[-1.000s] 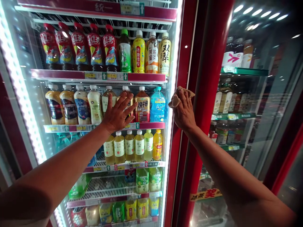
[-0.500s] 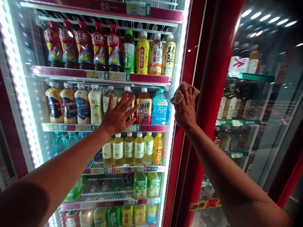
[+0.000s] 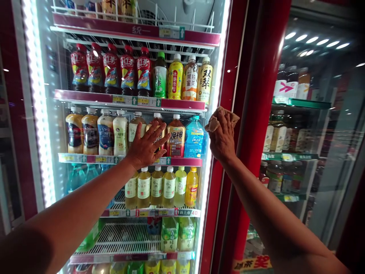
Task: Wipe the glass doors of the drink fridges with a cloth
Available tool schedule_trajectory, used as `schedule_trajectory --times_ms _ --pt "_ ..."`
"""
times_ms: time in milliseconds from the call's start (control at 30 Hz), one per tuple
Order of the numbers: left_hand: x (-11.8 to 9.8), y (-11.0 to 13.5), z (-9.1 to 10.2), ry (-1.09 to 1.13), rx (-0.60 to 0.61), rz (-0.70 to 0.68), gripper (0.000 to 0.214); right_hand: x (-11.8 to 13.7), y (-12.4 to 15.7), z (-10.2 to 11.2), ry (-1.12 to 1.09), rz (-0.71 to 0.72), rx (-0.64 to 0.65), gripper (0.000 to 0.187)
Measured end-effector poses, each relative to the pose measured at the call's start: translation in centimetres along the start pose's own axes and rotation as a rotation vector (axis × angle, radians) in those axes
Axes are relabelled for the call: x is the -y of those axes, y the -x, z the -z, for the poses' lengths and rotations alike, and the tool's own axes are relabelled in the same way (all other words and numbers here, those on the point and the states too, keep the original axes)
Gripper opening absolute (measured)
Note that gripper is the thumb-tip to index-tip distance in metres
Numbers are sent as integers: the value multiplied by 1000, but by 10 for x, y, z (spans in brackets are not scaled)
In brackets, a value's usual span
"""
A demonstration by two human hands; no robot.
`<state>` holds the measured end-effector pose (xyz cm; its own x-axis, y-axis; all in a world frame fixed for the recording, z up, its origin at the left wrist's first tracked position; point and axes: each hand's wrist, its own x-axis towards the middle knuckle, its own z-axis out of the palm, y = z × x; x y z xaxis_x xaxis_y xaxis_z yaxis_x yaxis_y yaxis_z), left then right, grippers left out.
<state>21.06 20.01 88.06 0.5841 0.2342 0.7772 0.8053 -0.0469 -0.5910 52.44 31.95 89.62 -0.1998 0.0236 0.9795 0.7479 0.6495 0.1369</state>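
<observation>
My left hand (image 3: 146,146) has its fingers spread, palm toward the glass door of a lit drinks cooler; whether it touches the glass I cannot tell. Behind it stand an amber bottle with a dark label (image 3: 175,139) and a pale tea bottle (image 3: 134,127), partly covered. My right hand (image 3: 224,139) presses a crumpled beige cloth (image 3: 231,118) against the right edge of the door, at the red frame (image 3: 213,198). The cloth bunches out on both sides of the fingers. A bright blue bottle (image 3: 194,139) stands just left of that hand, inside the cooler.
Red-capped bottles (image 3: 111,72) fill much of the upper shelf, above a maroon price rail (image 3: 182,104). Lower down is a wire shelf (image 3: 125,236) with green bottle packs (image 3: 169,234). A second glass-fronted cooler (image 3: 322,125) stands to the right, beyond the red post (image 3: 264,68).
The cooler shelves sit a little lower in view, and more of the top shelf shows. My right hand and cloth are slightly lower in the picture; my left hand stays spread.
</observation>
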Motion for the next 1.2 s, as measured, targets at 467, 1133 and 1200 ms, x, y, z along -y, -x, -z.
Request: schedule_trajectory --times_ms 467,1133,1200 --pt "0 1 2 123 -10 19 75 23 2 -3 -70 54 32 64" --pt "3 2 3 200 -22 16 45 58 -5 -15 -116 91 59 59" --pt "3 3 4 212 -25 11 44 60 -17 -17 -119 90 55 60"
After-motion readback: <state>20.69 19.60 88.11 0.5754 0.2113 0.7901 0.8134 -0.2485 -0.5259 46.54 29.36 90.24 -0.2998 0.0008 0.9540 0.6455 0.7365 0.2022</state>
